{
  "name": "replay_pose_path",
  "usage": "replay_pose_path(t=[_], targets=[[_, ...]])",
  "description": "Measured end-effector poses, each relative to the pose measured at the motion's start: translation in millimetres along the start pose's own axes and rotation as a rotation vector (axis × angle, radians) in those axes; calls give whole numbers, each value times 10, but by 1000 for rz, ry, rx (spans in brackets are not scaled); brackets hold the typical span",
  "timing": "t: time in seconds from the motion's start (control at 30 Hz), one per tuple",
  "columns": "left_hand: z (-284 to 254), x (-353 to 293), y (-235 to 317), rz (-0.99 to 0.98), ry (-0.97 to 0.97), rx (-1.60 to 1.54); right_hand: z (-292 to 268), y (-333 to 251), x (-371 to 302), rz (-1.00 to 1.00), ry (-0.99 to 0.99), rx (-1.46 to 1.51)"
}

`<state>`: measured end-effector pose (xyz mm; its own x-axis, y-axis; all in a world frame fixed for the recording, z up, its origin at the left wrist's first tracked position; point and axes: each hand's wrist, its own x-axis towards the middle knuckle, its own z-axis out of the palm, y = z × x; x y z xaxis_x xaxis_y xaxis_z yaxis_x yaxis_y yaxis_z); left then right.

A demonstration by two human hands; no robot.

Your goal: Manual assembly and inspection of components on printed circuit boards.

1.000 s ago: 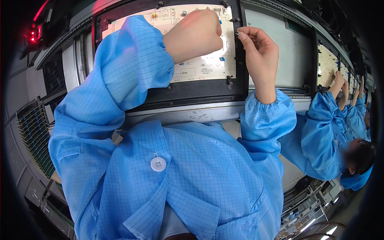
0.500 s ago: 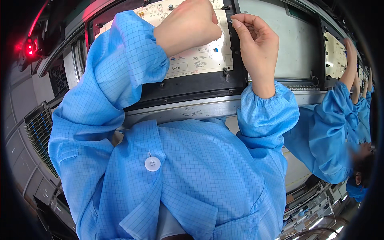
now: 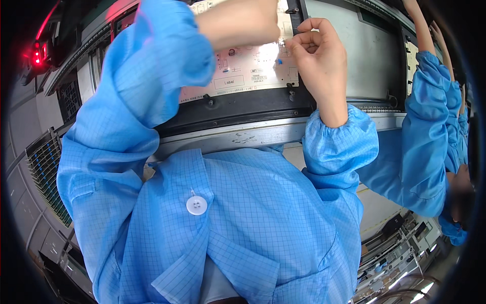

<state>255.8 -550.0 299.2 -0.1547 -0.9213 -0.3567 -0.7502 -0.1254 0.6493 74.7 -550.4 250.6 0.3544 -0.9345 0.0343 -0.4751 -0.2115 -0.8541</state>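
Observation:
A pale printed circuit board (image 3: 197,92) lies in a black carrier frame (image 3: 223,112) ahead of me. Small parts stand on it, among them a blue component (image 3: 280,62) and a dark round component (image 3: 232,51). My left hand (image 3: 243,23) reaches across the board's upper part, smeared by motion, its fingers hidden at the top edge. At the board's right edge, my right hand (image 3: 321,58) is closed in a thumb-and-finger pinch on a small electronic component (image 3: 283,44), too small to name exactly.
A metal rail (image 3: 238,136) runs between me and the carrier. Right of it lies a grey plate (image 3: 362,68), then another board (image 3: 411,55) where a co-worker's blue sleeve (image 3: 428,101) reaches in. A red-lit device (image 3: 38,54) and a rack of boards (image 3: 49,172) stand at left.
My right fingertips have moved down and left, from the carrier's edge to the board's right edge. My left hand has shifted slightly up. The co-worker's arms have moved up and left.

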Motion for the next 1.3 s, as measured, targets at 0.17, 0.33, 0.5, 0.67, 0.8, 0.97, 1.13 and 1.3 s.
replay_pose_path(t=[0.17,0.33,0.5,0.67,0.8,0.97,1.13,1.3], targets=[[-105,-404,-215,20,379,138,92,-72,57,-28,24,-146],[108,-491,-471,86,276,207,104,-113,104,-43,40,-309],[292,-434,-657,231,355,258,235,-145,13,-258,121,-542],[310,-441,-689,298,388,188,184,-188,-12,-220,27,-477],[96,-474,-626,143,314,43,15,-95,59,-121,143,-409],[-261,-633,-363,18,278,-165,223,-180,70,-503,34,-471],[-315,-636,-167,-170,327,-272,433,-167,78,-493,27,-554],[-158,-510,-211,-124,349,-223,344,-117,84,-464,-11,-463]])
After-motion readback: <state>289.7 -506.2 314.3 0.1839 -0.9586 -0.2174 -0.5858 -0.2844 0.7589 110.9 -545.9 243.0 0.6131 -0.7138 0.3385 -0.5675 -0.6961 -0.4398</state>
